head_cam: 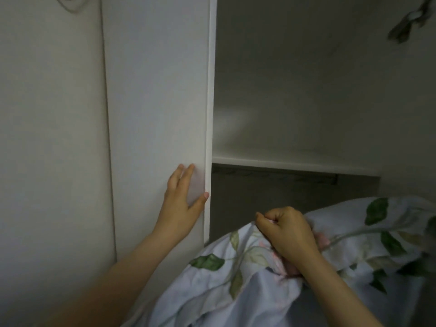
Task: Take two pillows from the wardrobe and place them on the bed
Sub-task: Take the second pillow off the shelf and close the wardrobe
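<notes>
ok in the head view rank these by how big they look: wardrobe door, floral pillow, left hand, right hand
1. wardrobe door and floral pillow: similar spread, pillow cropped by the frame, so not ranked
2. left hand and right hand: about alike

Two hands were in view: one left hand (184, 204) and one right hand (287, 230). There was one white wardrobe door (155, 90), and one shelf (295, 165) showed inside the wardrobe. I counted one floral pillow (236, 291), though the bunched folds and the blur at the right edge may have hidden a second. One small grey object (410, 22) showed at the top right, too blurred to name, and one thin cord (66, 1) at the top left.
</notes>
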A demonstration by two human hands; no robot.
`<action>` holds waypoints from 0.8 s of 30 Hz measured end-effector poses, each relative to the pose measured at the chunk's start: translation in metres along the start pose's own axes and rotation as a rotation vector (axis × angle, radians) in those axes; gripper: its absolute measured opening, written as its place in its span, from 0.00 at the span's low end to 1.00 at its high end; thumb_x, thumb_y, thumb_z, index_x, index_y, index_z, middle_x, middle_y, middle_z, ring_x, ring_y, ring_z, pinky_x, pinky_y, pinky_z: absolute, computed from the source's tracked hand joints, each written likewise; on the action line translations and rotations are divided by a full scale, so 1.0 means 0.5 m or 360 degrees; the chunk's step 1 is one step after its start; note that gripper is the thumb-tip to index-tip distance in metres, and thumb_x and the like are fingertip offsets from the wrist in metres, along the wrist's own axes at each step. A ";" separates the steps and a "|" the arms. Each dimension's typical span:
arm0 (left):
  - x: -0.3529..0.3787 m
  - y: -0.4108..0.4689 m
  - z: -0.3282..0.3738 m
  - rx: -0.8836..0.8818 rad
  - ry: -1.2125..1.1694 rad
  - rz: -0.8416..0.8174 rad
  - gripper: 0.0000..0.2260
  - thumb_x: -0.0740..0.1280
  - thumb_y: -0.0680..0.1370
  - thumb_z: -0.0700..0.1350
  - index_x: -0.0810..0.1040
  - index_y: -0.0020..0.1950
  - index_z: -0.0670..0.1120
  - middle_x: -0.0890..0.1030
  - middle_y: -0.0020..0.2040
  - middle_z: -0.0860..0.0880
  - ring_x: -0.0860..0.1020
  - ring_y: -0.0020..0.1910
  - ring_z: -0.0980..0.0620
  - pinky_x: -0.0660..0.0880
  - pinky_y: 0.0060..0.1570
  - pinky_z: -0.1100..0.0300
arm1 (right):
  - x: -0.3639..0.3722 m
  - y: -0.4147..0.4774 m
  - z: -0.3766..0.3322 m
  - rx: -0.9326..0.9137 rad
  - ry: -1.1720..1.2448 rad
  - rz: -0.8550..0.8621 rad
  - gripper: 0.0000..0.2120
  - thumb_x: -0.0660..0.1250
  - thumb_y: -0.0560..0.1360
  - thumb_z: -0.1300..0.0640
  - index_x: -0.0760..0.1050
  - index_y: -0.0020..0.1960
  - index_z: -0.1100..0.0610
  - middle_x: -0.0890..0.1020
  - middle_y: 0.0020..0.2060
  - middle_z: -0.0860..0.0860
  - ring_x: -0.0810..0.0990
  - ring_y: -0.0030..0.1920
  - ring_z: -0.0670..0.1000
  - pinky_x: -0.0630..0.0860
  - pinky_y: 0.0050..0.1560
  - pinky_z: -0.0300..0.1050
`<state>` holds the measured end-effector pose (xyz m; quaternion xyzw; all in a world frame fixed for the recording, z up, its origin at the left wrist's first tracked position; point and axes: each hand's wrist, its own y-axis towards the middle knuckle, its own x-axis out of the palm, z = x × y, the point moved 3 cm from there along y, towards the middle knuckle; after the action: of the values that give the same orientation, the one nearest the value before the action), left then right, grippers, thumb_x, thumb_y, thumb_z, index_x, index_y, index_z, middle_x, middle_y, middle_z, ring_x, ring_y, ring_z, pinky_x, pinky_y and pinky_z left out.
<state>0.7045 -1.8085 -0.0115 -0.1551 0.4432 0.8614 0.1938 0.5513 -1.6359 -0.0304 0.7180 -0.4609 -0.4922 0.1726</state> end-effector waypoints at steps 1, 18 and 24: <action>0.010 0.011 -0.004 0.0008 0.0008 -0.0048 0.31 0.63 0.77 0.52 0.52 0.76 0.55 0.48 0.77 0.53 0.53 0.75 0.51 0.56 0.73 0.55 | -0.002 0.000 0.006 0.0009 0.0001 0.0017 0.22 0.61 0.70 0.43 0.65 0.27 0.58 0.67 0.20 0.53 0.68 0.23 0.48 0.72 0.31 0.51; 0.139 0.123 -0.057 -0.0033 0.0112 -0.0589 0.32 0.55 0.79 0.58 0.41 0.76 0.52 0.28 0.74 0.52 0.33 0.74 0.49 0.41 0.72 0.54 | 0.037 0.056 0.035 0.0096 -0.0146 0.0207 0.21 0.66 0.72 0.49 0.64 0.24 0.54 0.67 0.19 0.50 0.63 0.21 0.45 0.66 0.28 0.47; 0.143 0.153 -0.072 -0.0036 0.0097 -0.0705 0.33 0.54 0.79 0.59 0.42 0.77 0.48 0.30 0.75 0.51 0.34 0.75 0.49 0.40 0.73 0.54 | 0.071 0.076 0.023 0.0157 -0.0216 0.0256 0.22 0.65 0.72 0.48 0.63 0.24 0.56 0.64 0.18 0.51 0.66 0.23 0.48 0.67 0.29 0.47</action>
<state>0.6089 -1.8648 -0.0091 -0.2769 0.3944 0.7975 0.3631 0.5261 -1.6827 -0.0285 0.6514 -0.5513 -0.5008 0.1443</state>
